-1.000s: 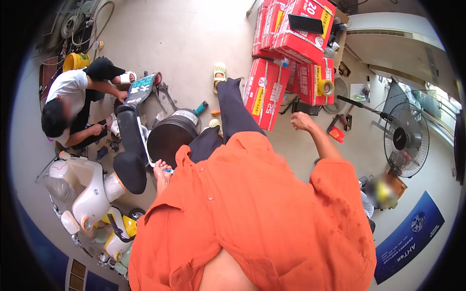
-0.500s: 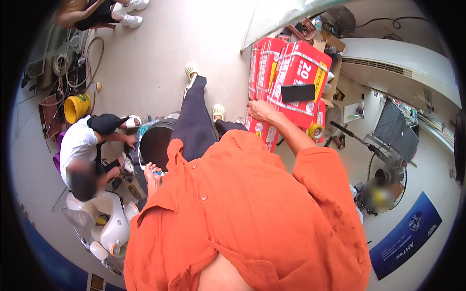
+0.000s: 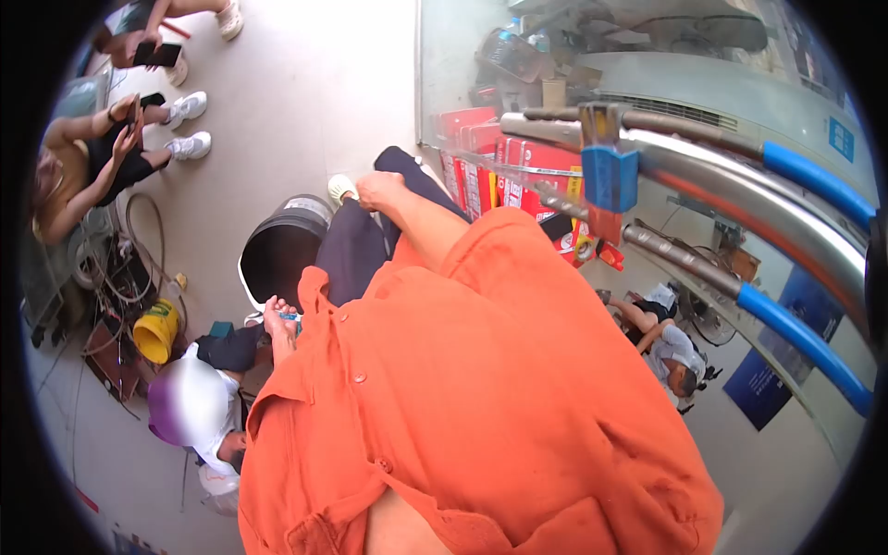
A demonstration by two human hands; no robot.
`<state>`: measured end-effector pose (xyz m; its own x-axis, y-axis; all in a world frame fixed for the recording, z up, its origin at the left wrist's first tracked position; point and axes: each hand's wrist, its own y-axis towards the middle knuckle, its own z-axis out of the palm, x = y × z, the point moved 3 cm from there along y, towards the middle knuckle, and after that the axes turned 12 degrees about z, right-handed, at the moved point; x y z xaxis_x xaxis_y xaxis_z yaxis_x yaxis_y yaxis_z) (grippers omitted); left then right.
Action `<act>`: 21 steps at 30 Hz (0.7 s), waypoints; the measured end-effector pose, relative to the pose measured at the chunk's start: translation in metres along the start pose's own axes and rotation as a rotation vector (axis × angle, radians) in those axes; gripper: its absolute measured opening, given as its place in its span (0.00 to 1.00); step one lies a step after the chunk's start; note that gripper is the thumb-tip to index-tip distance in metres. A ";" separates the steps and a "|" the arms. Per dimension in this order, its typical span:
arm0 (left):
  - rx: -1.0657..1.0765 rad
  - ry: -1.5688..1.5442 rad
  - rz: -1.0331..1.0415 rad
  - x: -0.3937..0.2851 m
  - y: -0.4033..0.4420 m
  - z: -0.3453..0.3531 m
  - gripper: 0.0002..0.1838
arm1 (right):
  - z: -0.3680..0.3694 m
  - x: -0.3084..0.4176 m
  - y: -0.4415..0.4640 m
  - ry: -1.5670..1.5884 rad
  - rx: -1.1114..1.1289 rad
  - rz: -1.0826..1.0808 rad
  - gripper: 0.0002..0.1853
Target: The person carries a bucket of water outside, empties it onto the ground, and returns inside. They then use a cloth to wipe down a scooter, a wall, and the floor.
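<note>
My left hand (image 3: 277, 321) curls round something blue (image 3: 291, 320) beside the black bucket (image 3: 285, 242); my right hand (image 3: 380, 191) is loosely clenched. A glass door (image 3: 446, 88) with a steel handle (image 3: 740, 202) stands before red boxes (image 3: 475, 190).

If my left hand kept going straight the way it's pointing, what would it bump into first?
Probably the black bucket: its open mouth is just ahead of your left hand in the picture. I can't tell how far below your hand it is, though.
</note>
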<state>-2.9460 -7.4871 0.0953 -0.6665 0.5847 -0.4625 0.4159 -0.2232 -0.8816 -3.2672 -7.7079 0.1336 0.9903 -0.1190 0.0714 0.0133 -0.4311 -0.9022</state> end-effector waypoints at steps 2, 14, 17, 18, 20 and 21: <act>0.044 0.013 0.009 -0.031 0.015 0.037 0.15 | -0.043 0.019 0.023 0.014 -0.024 0.014 0.11; -0.027 0.106 0.073 -0.226 0.090 0.257 0.16 | -0.320 -0.006 0.152 0.203 0.017 0.217 0.14; -0.005 0.145 0.064 -0.258 0.112 0.296 0.13 | -0.382 -0.009 0.165 0.251 -0.002 0.265 0.14; -0.043 0.155 0.067 -0.271 0.113 0.317 0.13 | -0.402 -0.010 0.176 0.260 -0.017 0.255 0.14; -0.052 0.162 0.077 -0.301 0.122 0.356 0.14 | -0.442 -0.012 0.204 0.280 -0.020 0.249 0.14; -0.067 0.165 0.085 -0.316 0.127 0.374 0.14 | -0.461 -0.013 0.215 0.284 -0.025 0.244 0.14</act>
<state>-2.9140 -7.9919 0.0940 -0.5190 0.6869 -0.5087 0.5105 -0.2282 -0.8290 -3.3404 -8.2111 0.1344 0.8858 -0.4633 -0.0264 -0.2255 -0.3802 -0.8970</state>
